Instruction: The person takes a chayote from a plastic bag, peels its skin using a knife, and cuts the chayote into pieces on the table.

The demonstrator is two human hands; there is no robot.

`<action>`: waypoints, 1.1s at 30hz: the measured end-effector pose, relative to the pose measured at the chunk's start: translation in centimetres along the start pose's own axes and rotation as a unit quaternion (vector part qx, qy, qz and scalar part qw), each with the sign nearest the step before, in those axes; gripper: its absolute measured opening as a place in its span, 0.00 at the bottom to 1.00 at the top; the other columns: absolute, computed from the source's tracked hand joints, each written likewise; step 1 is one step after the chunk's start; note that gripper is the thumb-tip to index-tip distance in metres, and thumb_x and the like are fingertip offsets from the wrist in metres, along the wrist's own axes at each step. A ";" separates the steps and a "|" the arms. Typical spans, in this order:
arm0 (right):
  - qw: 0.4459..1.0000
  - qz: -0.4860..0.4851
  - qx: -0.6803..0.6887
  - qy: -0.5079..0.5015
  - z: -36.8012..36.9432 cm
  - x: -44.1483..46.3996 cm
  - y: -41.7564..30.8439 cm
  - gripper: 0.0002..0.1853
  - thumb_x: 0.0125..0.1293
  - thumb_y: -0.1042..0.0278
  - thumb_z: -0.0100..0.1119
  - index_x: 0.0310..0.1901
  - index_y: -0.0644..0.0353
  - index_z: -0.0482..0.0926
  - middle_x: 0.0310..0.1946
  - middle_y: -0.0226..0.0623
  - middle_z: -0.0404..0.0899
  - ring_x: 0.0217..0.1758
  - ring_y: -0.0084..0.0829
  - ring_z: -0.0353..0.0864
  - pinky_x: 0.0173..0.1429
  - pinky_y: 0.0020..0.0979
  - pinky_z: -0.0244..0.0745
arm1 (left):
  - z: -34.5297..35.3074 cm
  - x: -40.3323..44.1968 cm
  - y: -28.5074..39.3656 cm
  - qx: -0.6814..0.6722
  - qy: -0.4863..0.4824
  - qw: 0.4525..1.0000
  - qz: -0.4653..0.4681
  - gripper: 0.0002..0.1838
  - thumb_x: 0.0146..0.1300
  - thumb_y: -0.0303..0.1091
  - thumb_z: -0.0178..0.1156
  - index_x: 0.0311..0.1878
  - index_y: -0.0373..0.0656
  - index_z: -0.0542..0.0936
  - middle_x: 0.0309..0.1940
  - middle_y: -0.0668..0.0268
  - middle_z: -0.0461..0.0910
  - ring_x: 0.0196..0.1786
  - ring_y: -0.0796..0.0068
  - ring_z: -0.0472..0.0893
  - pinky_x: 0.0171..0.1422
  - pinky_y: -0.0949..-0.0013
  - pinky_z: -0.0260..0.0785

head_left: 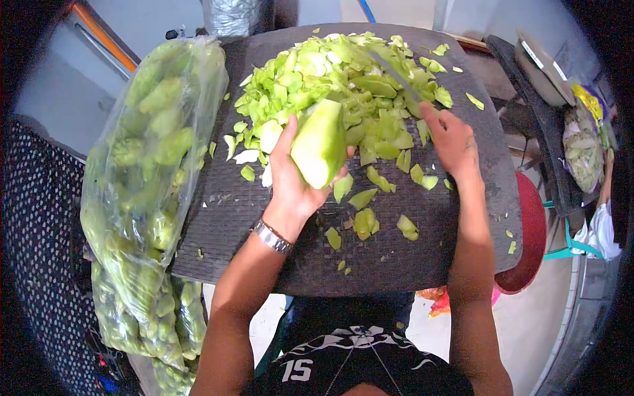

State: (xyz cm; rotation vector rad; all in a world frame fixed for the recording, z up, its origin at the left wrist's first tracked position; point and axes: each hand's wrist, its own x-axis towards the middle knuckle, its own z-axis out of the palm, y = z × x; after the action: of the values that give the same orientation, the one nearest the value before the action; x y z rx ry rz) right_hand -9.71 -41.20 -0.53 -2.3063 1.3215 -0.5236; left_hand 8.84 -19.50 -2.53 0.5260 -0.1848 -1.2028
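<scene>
My left hand (294, 175), with a metal watch on its wrist, is wrapped round a large pale-green chayote (319, 142) whose skin is pared away and whose near end is cut flat. To the right, my right hand (451, 138) grips a knife (399, 79). Its blade points away and to the left, over the heap, and looks blurred; the handle is hidden in my fist. Beneath and beyond both hands lies a broad heap of green peelings (297, 72), with loose pieces scattered towards me. The blade and the chayote are apart.
A dark textured table (244, 244) carries the heap. On its left stands a tall clear plastic bag (152, 152) full of chayotes, with more bags below. A red basin (528, 237) is at the right, near a teal stool (571, 241). Another bagged item (584, 145) sits farther right.
</scene>
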 end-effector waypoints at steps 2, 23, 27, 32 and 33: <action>0.998 -0.030 0.029 -0.040 0.2 -1.1 -1.3 0.39 0.70 0.24 0.51 0.38 0.62 0.84 0.36 0.62 0.85 0.46 0.62 0.86 0.51 0.55 0.78 | 0.0 0.5 -0.2 -0.002 0.049 0.998 0.031 0.27 0.77 0.57 0.51 0.66 0.46 0.77 0.53 0.58 0.83 0.52 0.56 0.84 0.50 0.53 0.80; 0.912 -0.410 -0.001 -0.033 3.3 -9.1 -7.4 0.40 0.54 0.23 0.69 0.46 0.59 0.82 0.19 0.39 0.82 0.25 0.43 0.87 0.30 0.42 0.80 | 0.1 0.2 0.0 0.050 0.089 0.995 0.022 0.26 0.75 0.54 0.53 0.62 0.44 0.76 0.44 0.50 0.85 0.41 0.54 0.86 0.50 0.54 0.82; 0.912 -0.410 0.010 -0.013 3.9 -8.9 -7.1 0.40 0.54 0.23 0.68 0.45 0.59 0.83 0.19 0.38 0.82 0.24 0.43 0.87 0.30 0.41 0.80 | 0.3 0.3 0.0 0.019 0.100 0.995 0.026 0.26 0.75 0.55 0.54 0.63 0.44 0.75 0.44 0.48 0.84 0.39 0.53 0.86 0.49 0.53 0.82; 0.904 -0.428 -0.004 0.007 4.1 -8.7 -6.9 0.45 0.57 0.17 0.60 0.49 0.60 0.82 0.18 0.39 0.81 0.22 0.41 0.86 0.27 0.41 0.81 | 0.5 0.0 0.1 0.026 0.082 0.996 0.020 0.25 0.75 0.54 0.54 0.62 0.44 0.75 0.43 0.47 0.84 0.38 0.53 0.86 0.50 0.52 0.82; 0.902 -0.432 -0.001 0.012 4.3 -8.6 -6.8 0.45 0.57 0.17 0.59 0.50 0.60 0.82 0.18 0.39 0.81 0.21 0.41 0.86 0.27 0.41 0.81 | 0.7 -0.1 0.1 0.028 0.080 0.996 0.023 0.25 0.75 0.54 0.54 0.62 0.44 0.75 0.43 0.47 0.84 0.39 0.53 0.86 0.50 0.52 0.82</action>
State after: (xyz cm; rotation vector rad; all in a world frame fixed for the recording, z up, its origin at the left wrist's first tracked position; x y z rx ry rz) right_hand -6.75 -29.81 -1.37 -2.8108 0.2152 -0.8028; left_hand 8.60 -19.56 -1.90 0.6611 -0.0931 -1.1070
